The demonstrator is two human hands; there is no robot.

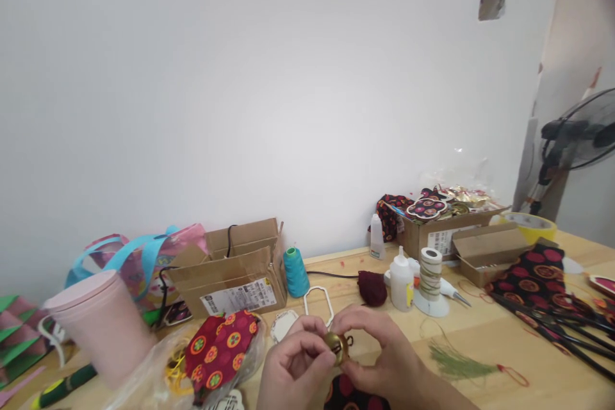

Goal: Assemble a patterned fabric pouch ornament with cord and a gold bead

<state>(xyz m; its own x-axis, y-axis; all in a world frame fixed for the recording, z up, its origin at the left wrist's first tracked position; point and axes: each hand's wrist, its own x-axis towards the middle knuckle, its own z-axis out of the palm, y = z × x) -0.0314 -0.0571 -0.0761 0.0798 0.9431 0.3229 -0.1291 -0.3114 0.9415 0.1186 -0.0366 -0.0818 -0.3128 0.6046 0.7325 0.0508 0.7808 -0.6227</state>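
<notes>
Low in the middle of the view, my left hand (295, 365) and my right hand (379, 352) meet over the wooden table (504, 346). Between their pinched fingertips is a small round brass-coloured bell (337, 344) with a dark loop on its right side. Both hands are closed on it. Under my wrists lies a piece of dark fabric with red circles (348, 394). A white octagonal frame (318, 303) lies just beyond my fingers.
An open cardboard box (230, 278), a teal thread spool (295, 272), a pink cup (103, 327) and patterned red fabric in a plastic bag (218, 349) are on the left. Glue bottles (401, 282), a ribbon roll (431, 275), another box of trinkets (444, 227), black sticks (567, 330), a green tassel (456, 365) and a fan (576, 141) are on the right.
</notes>
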